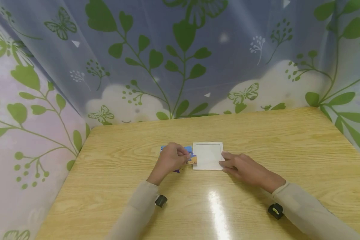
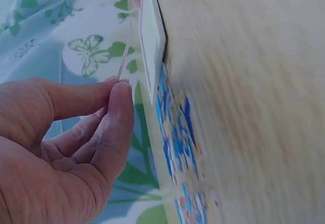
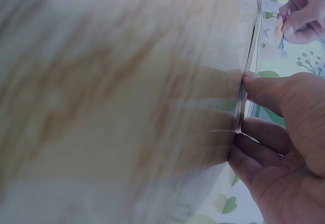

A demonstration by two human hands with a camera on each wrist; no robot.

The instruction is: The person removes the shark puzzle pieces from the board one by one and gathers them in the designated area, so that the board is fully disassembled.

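Observation:
In the head view my left hand pinches a small flat puzzle piece, printed orange and blue, beside the left edge of a white puzzle tray. Thumb and fingertips hold the piece edge-on in the left wrist view, up off the table. My right hand grips the tray at its right edge, thumb and fingers on the rim near the close corner. The tray lies flat, with a thin line marking its border. Partly hidden under the left hand are more blue and purple puzzle pieces.
The loose pieces lie on the wooden table just left of the tray. A curtain printed with leaves and butterflies hangs right behind the table and along its sides. Dark wrist cameras sit by both sleeves.

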